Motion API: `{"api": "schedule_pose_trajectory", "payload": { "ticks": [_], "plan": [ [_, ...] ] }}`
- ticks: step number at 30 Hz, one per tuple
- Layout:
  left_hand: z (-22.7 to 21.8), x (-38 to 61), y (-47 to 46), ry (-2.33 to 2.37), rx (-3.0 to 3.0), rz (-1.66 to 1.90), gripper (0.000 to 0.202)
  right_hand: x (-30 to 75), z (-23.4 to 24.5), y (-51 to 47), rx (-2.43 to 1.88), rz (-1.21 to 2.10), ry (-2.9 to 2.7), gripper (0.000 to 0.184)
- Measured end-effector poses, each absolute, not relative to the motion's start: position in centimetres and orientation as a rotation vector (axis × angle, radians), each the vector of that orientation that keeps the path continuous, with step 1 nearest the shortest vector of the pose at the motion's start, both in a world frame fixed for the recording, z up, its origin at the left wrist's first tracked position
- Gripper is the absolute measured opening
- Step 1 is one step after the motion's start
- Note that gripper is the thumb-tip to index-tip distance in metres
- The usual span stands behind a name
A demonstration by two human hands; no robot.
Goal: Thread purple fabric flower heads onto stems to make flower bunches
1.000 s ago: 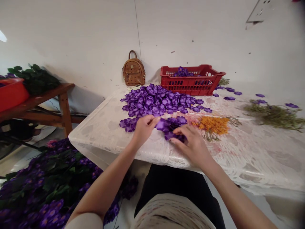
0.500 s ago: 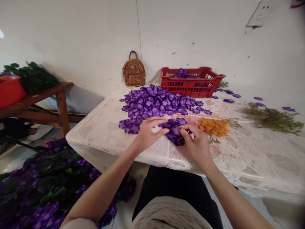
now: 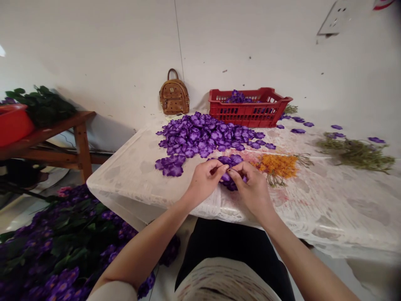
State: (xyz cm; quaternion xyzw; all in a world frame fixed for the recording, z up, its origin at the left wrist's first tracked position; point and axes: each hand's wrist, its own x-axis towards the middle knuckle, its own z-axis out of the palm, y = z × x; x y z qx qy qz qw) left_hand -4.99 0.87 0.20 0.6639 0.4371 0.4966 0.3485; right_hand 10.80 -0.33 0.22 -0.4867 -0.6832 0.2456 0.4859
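My left hand (image 3: pixel 205 180) and my right hand (image 3: pixel 252 186) meet at the fingertips over a small cluster of purple fabric flower heads (image 3: pixel 230 161), pinching its blooms between them. Most of that cluster is hidden under my fingers. Just left of my left hand lies a smaller group of purple flower heads (image 3: pixel 171 165). Beyond my hands spreads a large heap of loose purple flower heads (image 3: pixel 203 136) on a white lace-covered table (image 3: pixel 125 179). Orange dried sprigs (image 3: pixel 277 165) lie to the right of my right hand.
A red plastic crate (image 3: pixel 249 112) holding purple flowers and a tan backpack (image 3: pixel 174 95) stand against the wall. Green dried sprigs (image 3: pixel 355 152) lie to the right. Purple flowers with green leaves (image 3: pixel 62 246) are piled on the floor, left of the table, below a wooden bench (image 3: pixel 53 138).
My hands have moved together, from slightly apart to touching at the fingertips. The purple cluster between them is now drawn tighter and more covered by my fingers.
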Motion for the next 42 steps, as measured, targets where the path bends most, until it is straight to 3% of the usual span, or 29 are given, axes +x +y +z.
{"api": "schedule_pose_trajectory", "payload": {
  "ticks": [3, 7, 9, 15, 20, 26, 33, 37, 42],
  "plan": [
    [0.8, -6.3, 0.5, 1.285, 1.872, 1.308, 0.039, 10.4, 0.4, -0.4, -1.189, 0.594, -1.686, 0.032],
    [0.7, -11.1, 1.0, 1.720, 2.032, 1.278, 0.048, 11.2, 0.0, -0.1, -1.104, 0.462, -1.885, 0.011],
    [0.1, -14.0, 1.4, 1.993, 2.066, 1.199, 0.049, 11.6, -0.6, 0.0, -1.074, 0.310, -2.042, 0.009],
    [-1.1, -17.1, 1.1, 2.467, 2.126, 0.972, 0.025, 11.7, -2.2, 0.8, -1.175, -0.015, -2.146, 0.021],
    [0.0, -12.7, 1.4, 1.799, 2.238, 1.333, 0.019, 12.2, -1.9, 1.1, -1.091, 0.220, -1.914, 0.019],
    [0.0, -6.9, 3.2, 1.219, 2.030, 1.188, 0.021, 12.9, -1.5, 1.4, -1.174, 0.391, -1.799, 0.009],
    [-1.1, -5.3, 4.1, 1.192, 1.806, 1.164, 0.012, 13.2, -1.2, 1.4, -1.153, 0.569, -1.739, 0.018],
    [-1.1, -5.0, 4.0, 1.078, 1.650, 1.169, 0.009, 13.2, -1.4, 1.4, -1.159, 0.663, -1.677, 0.014],
    [-1.1, -5.2, 4.1, 1.102, 1.498, 1.248, 0.014, 13.3, -2.2, 1.4, -1.240, 0.521, -1.691, 0.009]
  ]
}}
